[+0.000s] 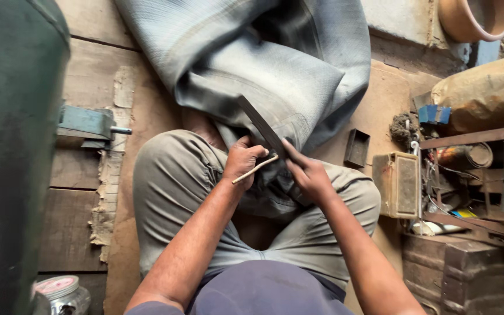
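Floor: worn wooden planks [83, 175] with a ragged cardboard sheet [147, 116] laid over them, daylight from above. Left edge: large dark green drum [13, 146]; a glass jar [59, 294] stands at its foot. Right side: cluttered rusty metal boxes [401, 184], a stuffed sack [485, 93], clay pot [473, 17] at top.

Dull dark metal blade [262, 125]; coarse woven grey cloth [275, 64]; smooth pale wooden stick [255, 169]; rough worn plank floor [77, 169]; rusted metal box [399, 184].

Wooden floor [83, 175] under grey fabric [275, 70]
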